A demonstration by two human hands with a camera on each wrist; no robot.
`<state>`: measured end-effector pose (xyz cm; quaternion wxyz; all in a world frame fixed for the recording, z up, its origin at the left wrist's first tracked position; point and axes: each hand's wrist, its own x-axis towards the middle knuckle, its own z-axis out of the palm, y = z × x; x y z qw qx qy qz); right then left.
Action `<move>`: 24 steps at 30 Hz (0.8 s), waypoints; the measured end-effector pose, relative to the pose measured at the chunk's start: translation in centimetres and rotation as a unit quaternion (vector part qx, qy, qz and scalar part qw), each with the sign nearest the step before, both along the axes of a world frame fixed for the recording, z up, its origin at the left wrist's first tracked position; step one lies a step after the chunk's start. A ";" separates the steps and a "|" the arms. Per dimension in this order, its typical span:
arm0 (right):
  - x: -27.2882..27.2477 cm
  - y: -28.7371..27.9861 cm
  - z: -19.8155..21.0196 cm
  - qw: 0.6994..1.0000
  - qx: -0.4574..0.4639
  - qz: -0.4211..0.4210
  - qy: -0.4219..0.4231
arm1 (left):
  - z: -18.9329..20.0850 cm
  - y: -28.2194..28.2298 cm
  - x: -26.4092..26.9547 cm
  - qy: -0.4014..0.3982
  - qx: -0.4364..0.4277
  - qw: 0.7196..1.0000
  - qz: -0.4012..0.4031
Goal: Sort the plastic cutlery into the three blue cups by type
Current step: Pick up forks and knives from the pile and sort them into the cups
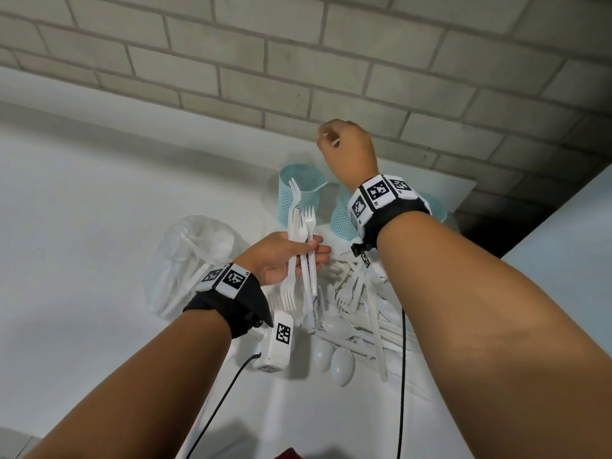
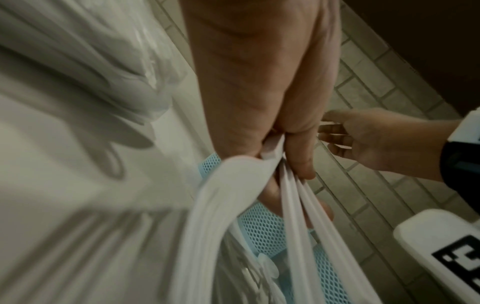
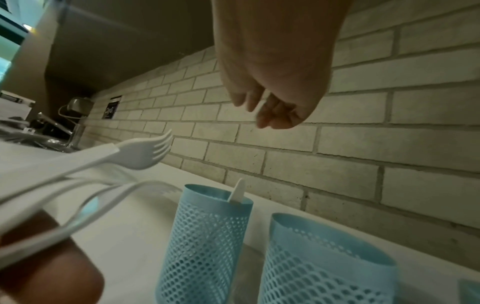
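My worktop (image 1: 82,193) carries everything, and I go down it by size. At nine o'clock from my left hand lies one clear plastic bag (image 1: 195,260) with more white cutlery inside. At six o'clock from the cups sprawls the loose heap of cutlery (image 1: 357,313), spoons and forks tangled with long handles; I cannot count it.

I count three blue cups: the left cup (image 1: 299,193), the middle cup (image 1: 342,220) half hidden by my right wrist, and a sliver of the third cup (image 1: 437,207) at three o'clock beyond the wristband. In the right wrist view one white handle (image 3: 237,192) stands in the left cup.

My left hand (image 1: 281,256) grips a bundle of forks (image 1: 303,236). I make out about four, though they overlap, and I cannot be sure. Their long axis runs six to twelve, most tines toward the left cup and one fork's tines toward me.

My right hand (image 1: 347,144) hangs high above the cups, at twelve o'clock from them. Its fingers (image 3: 262,117) are curled, and something thin and white (image 1: 332,139) seems pinched there, too small to name.

I judge that the forks lie closest to the left cup, directly at twelve o'clock from my left fingers, so that hand is the nearer one.
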<state>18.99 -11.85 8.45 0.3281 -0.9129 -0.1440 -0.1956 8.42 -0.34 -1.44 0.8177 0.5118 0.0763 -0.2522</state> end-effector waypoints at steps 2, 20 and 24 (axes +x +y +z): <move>-1.1 -0.5 0.9 0.996 -0.009 0.056 0.067 | 0.3 -0.2 -0.3 -0.005 0.008 1.000 -0.013; -5.4 -2.8 -2.0 0.916 0.120 -0.039 0.381 | 1.6 -2.3 -2.4 -0.035 0.036 0.997 -0.056; -5.1 -4.0 -2.1 0.856 0.350 -0.136 0.355 | 1.8 -2.4 -2.7 -0.037 0.029 0.996 -0.071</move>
